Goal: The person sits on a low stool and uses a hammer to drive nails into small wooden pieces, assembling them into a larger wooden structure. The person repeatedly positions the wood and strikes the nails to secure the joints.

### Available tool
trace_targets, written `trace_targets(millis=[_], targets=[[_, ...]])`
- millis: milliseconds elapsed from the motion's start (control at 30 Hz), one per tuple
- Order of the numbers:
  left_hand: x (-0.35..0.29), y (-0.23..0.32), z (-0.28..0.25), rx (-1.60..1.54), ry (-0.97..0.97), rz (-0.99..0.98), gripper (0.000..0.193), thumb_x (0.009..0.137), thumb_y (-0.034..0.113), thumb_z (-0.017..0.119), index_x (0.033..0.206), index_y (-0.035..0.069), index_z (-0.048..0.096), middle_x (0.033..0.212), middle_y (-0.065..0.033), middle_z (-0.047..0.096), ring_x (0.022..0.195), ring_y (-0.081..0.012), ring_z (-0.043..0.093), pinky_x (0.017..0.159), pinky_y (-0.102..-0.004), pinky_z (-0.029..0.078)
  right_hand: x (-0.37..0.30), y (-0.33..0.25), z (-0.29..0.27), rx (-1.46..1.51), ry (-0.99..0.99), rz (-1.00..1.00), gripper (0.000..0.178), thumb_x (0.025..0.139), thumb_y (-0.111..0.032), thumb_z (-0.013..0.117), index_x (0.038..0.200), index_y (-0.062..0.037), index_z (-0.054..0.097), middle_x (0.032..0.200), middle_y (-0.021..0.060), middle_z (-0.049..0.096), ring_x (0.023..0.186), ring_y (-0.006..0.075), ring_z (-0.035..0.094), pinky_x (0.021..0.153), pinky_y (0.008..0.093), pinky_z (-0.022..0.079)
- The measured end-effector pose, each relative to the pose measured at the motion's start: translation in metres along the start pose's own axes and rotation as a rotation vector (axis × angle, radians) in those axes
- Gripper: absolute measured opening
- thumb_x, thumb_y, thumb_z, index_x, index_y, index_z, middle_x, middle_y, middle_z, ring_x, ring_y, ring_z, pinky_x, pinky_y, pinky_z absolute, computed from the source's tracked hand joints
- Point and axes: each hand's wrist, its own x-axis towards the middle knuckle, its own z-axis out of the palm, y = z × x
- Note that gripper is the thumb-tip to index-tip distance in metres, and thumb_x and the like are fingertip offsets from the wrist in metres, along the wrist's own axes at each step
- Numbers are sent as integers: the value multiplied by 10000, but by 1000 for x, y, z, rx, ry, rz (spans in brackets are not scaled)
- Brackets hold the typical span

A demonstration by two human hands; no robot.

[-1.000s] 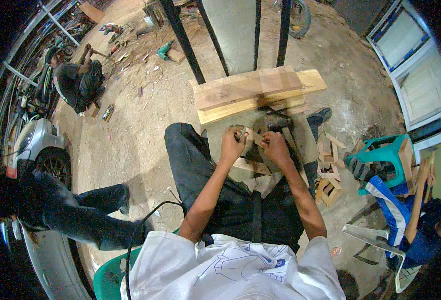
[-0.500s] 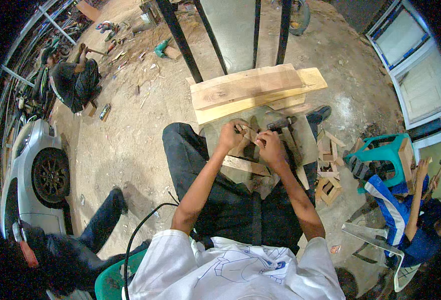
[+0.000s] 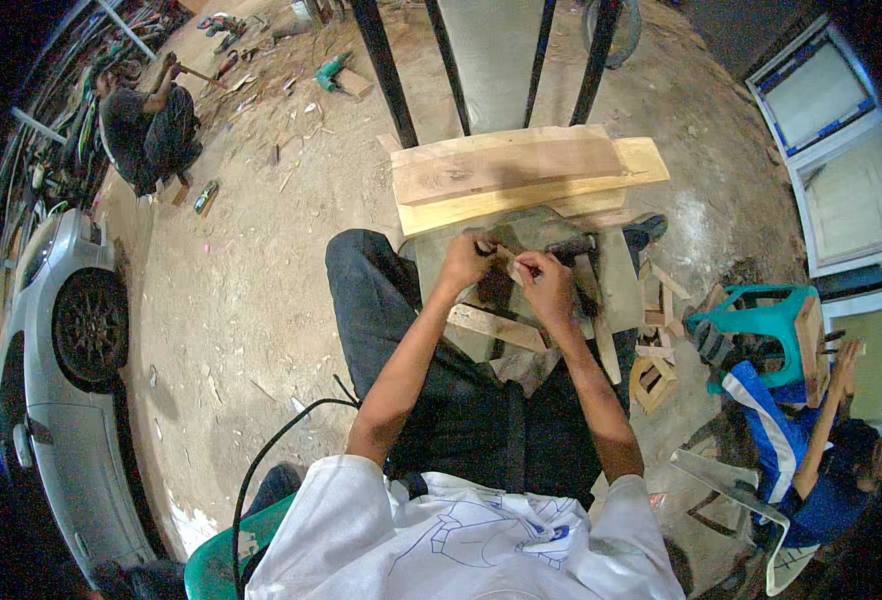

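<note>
My left hand (image 3: 468, 262) is closed, its fingers curled round a small light-brown piece (image 3: 505, 260) that looks like wood. Close beside it, my right hand (image 3: 546, 284) pinches thumb and fingers together at the piece's other end; whatever sits in that pinch is too small to name. Both hands are above a low work surface (image 3: 431, 250) between my knees. A dark-headed hammer (image 3: 572, 246) lies just beyond my right hand. Nearer to me, a short wooden strip (image 3: 496, 327) rests across the surface beneath my hands.
Thick planks (image 3: 511, 170) are stacked beyond the work surface. Small wooden frames (image 3: 653, 380) stand to the right, near a teal stool (image 3: 761, 325) and a seated person (image 3: 831, 470). Another person (image 3: 151, 130) crouches far left, above a parked silver car (image 3: 81, 420). A green drill (image 3: 331, 72) lies on the ground.
My hands stay together at the small piece, with the right fingers shifted slightly. The person walking at lower left has mostly left view. The whole view has shifted a little.
</note>
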Motion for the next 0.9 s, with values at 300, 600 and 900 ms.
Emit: trace_targets(millis=[300, 600, 900], targets=[[2, -13, 2, -48, -22, -32, 305, 660, 109, 756, 939, 10, 678, 850, -171, 682, 773, -298, 664, 714, -367, 516, -1, 3, 5, 112, -6, 48, 80, 795, -50, 693, 845, 1, 656, 798, 106, 680, 744, 188, 669, 678, 298, 506], [-1, -9, 2, -99, -38, -48, 324, 655, 57, 754, 963, -4, 673, 870, -161, 691, 775, -279, 672, 710, -348, 523, 2, -2, 2, 39, -35, 81, 97, 795, -69, 694, 818, -3, 626, 793, 125, 663, 737, 262, 659, 670, 340, 492], [3, -20, 10, -193, -43, -45, 329, 647, 89, 766, 956, 14, 681, 893, -171, 688, 778, -294, 670, 707, -363, 521, 4, 4, 5, -71, -58, -56, 89, 775, -2, 648, 849, -4, 599, 812, 143, 619, 782, 328, 619, 677, 395, 476]])
